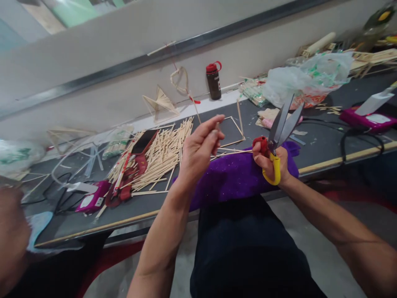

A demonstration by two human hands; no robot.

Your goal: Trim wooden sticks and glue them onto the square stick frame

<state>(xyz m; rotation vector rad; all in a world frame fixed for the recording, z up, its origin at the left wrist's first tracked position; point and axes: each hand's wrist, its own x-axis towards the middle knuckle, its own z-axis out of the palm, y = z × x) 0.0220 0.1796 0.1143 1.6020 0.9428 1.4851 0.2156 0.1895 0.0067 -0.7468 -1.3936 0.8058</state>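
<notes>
My right hand (269, 159) is wrapped round the red and yellow handles of a pair of scissors (281, 128), whose blades point up and stand apart. My left hand (203, 145) is raised over the table with thumb and fingers pinched together; what they hold, if anything, is too small to name. A purple cloth (232, 176) lies on the table edge below both hands, with thin sticks along its top. Behind my left hand lies a square frame of sticks (237, 126). To its left is a large pile of wooden sticks (167, 153).
A dark bottle (214, 82) with a red lid stands by the wall. Plastic bags (307, 78) lie at the back right. Magenta devices (93, 196) with cables sit at both sides, and a phone (144, 142) lies by the pile. Another person's head (12, 227) shows at the left.
</notes>
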